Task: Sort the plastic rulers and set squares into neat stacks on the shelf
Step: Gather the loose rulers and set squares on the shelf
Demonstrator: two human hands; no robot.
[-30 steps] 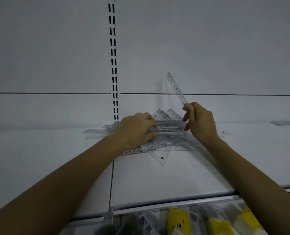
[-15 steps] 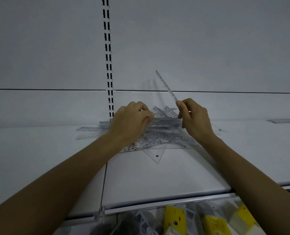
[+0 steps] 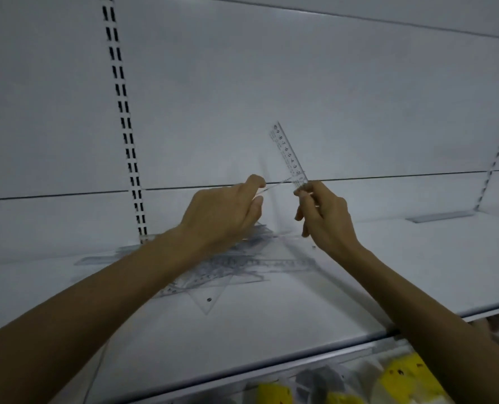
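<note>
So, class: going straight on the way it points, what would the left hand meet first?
Likely the right hand, which pinches the set square just beyond the left hand; depth is unclear.

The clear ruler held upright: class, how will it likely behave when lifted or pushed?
Probably stiff: the ruler stands straight, pinched low by the right hand. Likely light: thin plastic, fingertips suffice. May slide on the smooth shelf.

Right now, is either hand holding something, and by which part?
The right hand pinches a clear ruler at its lower end. The left hand pinches a thin clear edge meeting it; whether both are one piece cannot be told.
</note>
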